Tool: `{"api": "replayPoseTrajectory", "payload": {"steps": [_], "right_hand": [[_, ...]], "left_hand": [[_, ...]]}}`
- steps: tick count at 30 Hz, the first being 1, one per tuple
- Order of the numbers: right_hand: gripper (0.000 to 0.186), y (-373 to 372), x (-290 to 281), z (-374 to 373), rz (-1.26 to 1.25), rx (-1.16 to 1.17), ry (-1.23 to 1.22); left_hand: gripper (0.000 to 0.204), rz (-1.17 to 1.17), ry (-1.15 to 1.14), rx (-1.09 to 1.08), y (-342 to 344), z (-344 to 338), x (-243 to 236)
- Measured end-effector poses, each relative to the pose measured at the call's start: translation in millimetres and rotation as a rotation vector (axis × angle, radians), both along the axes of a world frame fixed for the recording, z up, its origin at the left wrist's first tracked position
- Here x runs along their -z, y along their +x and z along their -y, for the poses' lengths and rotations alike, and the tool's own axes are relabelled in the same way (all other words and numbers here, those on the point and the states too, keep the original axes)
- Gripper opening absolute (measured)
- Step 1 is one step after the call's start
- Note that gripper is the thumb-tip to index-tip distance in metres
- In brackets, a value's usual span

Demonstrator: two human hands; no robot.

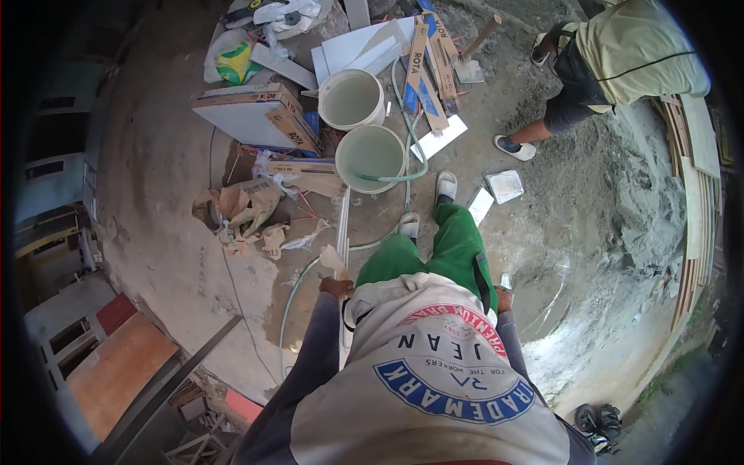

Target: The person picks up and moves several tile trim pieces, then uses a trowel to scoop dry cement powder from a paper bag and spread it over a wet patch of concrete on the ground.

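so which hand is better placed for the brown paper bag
Probably the left hand: the brown paper bag lies on that side, while the right hand is past the green trousers. The left seems to hold a pale piece.

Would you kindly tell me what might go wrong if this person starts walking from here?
The pale green hose lies on the ground near the left shoe and might catch a step. The narrow white slab beside the right shoe could slide or crack if trodden on.

two buckets (328, 102), one co-worker (634, 56)
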State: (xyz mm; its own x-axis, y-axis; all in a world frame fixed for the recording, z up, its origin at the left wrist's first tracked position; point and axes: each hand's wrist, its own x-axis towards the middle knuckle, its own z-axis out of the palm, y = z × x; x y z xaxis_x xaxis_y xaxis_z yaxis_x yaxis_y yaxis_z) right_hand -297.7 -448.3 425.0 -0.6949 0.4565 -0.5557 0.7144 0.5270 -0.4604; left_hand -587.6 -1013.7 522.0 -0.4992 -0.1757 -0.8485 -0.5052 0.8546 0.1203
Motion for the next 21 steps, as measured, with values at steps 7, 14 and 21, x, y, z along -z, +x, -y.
{"api": "replayPoseTrajectory", "payload": {"steps": [7,14,21], "right_hand": [[0.023,-37.4,20.2,-58.5,0.134,-0.122,-0.039],[0.031,-181.2,-38.8,-109.4,0.2,0.623,-0.613],[0.012,-308.4,-84.6,-108.8,0.167,0.57,-0.442]], "left_hand": [[0.064,0.018,-0.034,-0.28,42.7,-36.5,-44.5],[0.063,0.002,-0.205,-0.314,59.3,-63.0,-50.8],[0.069,-0.225,-0.206,-0.37,57.3,-57.0,-35.3]]}}
